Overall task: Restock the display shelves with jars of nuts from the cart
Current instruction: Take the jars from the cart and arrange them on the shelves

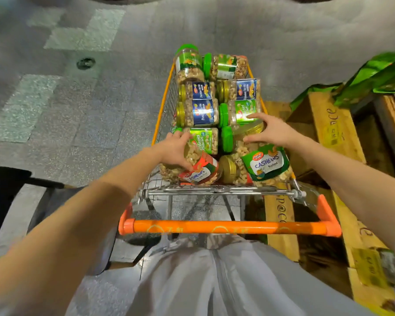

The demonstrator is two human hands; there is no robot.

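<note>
An orange-handled wire cart [228,228] stands in front of me, filled with several clear jars of nuts lying on their sides. My left hand [177,149] grips a cashew jar with a red label [200,171] at the near left of the basket. My right hand [269,131] curls over the gold lid of a green-labelled salted cashew jar [266,164] at the near right. Behind them lie blue-labelled jars [201,112] with gold lids and green-lidded pistachio jars [205,140]. No display shelf is in view.
Wooden pallets [333,133] lie close along the cart's right side, with green bags [374,74] on top at the far right. Grey tiled floor [78,99] spreads left and ahead. A dark object [2,201] sits at the left edge.
</note>
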